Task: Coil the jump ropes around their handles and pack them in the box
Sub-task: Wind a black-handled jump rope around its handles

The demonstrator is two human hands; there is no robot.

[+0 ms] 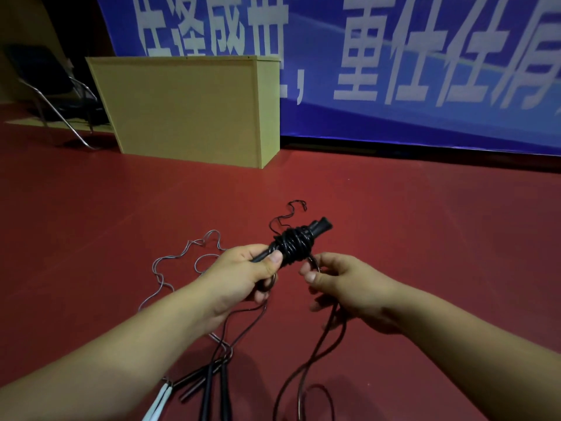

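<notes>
Jump rope [293, 246] wraps its handles [315, 227], gripped in our left hand [246, 271]; our right hand [340, 284] pinches the cord, so we should keep turns taut.

Dim red floor [425, 223], blue banner [318, 71] with white characters, pale wooden cabinet [182, 107], metal-framed chair [51, 83].

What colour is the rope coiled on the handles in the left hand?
Glossy black coiled rope, wound on black handles gripped by the left hand; head view.
</notes>
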